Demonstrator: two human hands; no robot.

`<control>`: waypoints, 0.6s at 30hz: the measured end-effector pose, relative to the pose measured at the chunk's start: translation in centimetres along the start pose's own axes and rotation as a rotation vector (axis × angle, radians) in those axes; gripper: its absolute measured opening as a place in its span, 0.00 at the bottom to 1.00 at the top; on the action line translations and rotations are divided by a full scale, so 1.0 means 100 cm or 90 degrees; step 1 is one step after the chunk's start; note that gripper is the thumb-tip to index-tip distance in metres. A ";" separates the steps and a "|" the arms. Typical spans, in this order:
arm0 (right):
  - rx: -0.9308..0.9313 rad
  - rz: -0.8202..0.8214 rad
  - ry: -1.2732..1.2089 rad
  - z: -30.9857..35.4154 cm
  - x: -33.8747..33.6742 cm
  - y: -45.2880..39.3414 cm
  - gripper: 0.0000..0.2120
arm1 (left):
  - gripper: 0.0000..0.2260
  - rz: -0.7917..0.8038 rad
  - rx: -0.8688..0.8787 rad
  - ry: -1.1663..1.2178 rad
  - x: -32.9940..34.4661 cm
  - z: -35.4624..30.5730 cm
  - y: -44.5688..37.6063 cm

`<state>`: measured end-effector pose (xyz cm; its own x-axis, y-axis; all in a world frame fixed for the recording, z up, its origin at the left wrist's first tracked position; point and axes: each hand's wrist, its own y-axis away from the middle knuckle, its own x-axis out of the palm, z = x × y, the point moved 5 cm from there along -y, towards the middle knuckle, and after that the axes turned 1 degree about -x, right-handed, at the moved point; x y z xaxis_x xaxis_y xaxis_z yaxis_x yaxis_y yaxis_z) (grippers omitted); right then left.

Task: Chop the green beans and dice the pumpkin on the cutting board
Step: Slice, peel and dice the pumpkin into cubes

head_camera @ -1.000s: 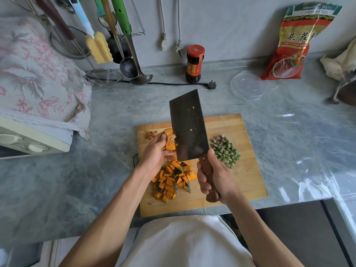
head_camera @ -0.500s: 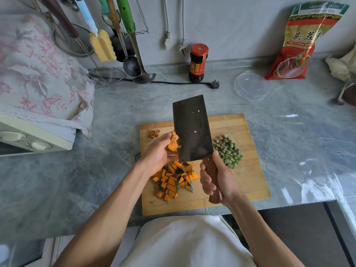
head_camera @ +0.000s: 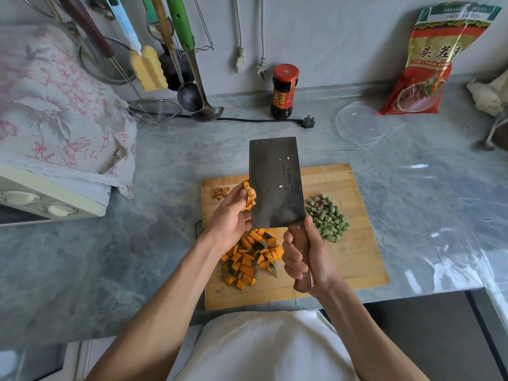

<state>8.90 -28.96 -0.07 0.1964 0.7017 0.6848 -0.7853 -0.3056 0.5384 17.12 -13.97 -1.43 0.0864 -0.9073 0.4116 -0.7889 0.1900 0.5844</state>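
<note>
1. Pumpkin piece (head_camera: 248,198) is pinched in left hand (head_camera: 229,220) above cutting board (head_camera: 354,254), far-left.
2. Cleaver (head_camera: 275,182) is gripped by right hand (head_camera: 309,257), lifted.
3. Dicing is judged nearly done; piece should be set down flat next.

Cleaver (head_camera: 275,182) hides most of pumpkin piece (head_camera: 248,198) (pic's right edge crops cloth (head_camera: 489,94)).

a grey marbled stone counter (head_camera: 137,257) carries a pale wooden cutting board (head_camera: 357,259) beneath both hands. beyond the hands lie a red-capped dark sauce jar (head_camera: 284,92), a black cord with plug (head_camera: 308,123), a clear round plastic lid (head_camera: 361,123), a red and green food bag (head_camera: 428,64) and a wire skimmer (head_camera: 154,110).
</note>
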 end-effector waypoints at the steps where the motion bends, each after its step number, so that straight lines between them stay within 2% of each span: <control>1: 0.002 0.001 -0.009 0.000 0.000 -0.001 0.28 | 0.12 0.004 0.006 0.009 0.000 -0.001 0.000; 9: 0.047 0.053 -0.110 -0.005 -0.001 -0.005 0.29 | 0.16 0.045 0.042 0.045 0.000 -0.010 0.001; 18: 0.085 0.130 -0.192 -0.012 -0.008 -0.007 0.27 | 0.18 0.024 0.115 -0.011 -0.005 -0.020 -0.002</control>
<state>8.60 -28.49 -1.59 0.2229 0.4027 0.8878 -0.7467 -0.5149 0.4211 18.41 -12.80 -0.33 0.0459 -0.9073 0.4180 -0.8877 0.1548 0.4336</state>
